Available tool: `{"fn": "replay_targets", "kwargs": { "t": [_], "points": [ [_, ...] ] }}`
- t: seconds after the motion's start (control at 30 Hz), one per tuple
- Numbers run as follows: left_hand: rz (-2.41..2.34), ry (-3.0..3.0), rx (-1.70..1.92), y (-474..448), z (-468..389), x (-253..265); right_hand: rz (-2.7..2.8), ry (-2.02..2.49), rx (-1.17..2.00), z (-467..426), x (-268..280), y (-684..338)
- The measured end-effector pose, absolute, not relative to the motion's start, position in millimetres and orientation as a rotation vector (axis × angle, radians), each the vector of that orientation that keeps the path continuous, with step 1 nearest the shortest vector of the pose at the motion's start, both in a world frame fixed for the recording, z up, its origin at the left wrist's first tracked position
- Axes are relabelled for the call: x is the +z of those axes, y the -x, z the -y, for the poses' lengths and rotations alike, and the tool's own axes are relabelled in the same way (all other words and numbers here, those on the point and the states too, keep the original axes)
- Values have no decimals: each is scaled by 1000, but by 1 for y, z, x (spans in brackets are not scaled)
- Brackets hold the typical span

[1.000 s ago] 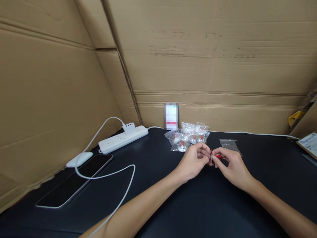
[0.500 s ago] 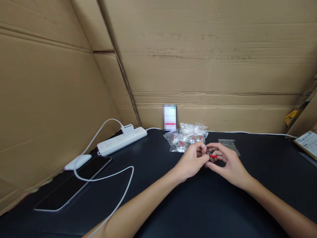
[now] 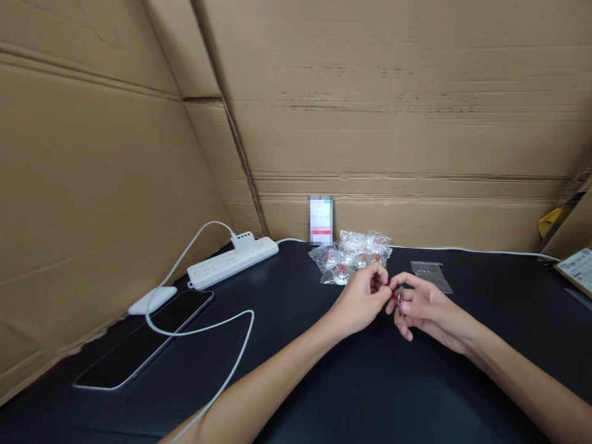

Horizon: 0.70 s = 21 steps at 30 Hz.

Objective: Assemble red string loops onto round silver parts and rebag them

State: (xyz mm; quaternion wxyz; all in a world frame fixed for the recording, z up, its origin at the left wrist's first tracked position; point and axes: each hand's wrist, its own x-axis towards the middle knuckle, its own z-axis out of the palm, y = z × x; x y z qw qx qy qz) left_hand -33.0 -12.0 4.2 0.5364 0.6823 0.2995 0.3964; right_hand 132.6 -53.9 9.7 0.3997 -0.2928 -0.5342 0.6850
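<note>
My left hand (image 3: 365,300) is closed in a pinch on the red end of a small clear round piece with a red part (image 3: 399,297). My right hand (image 3: 428,309) grips the clear, shiny rim of the same piece between thumb and fingers, its lower fingers curled beneath. Fingers cover much of the piece, so its exact kind does not show. Just behind my left hand lies a pile of clear plastic bags (image 3: 345,256) holding round clear pieces with red centres. A flat clear bag (image 3: 432,275) rests beyond my right hand.
A screen device (image 3: 320,220) leans against the cardboard wall (image 3: 370,148). On the left are a white power strip (image 3: 231,265), a phone (image 3: 145,339) and a white flat device (image 3: 152,300). A white cable (image 3: 245,333) loops over my left forearm. A labelled box (image 3: 578,271) sits far right.
The small piece has turned in my fingers: its red part pointed right and now faces my left hand. My right hand has rolled over, its lower fingers dropping down. The view has shifted slightly.
</note>
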Motion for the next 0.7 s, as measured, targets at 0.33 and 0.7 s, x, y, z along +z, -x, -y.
{"fn": "replay_targets", "kwargs": {
  "t": [0.33,0.7],
  "points": [
    [-1198,-2347,941,57,-1,18,1160,865,1564,38,4,-147],
    [-1046,-2364,800,58,4,1,1092,950,1410,36,1,-145]
  ]
}}
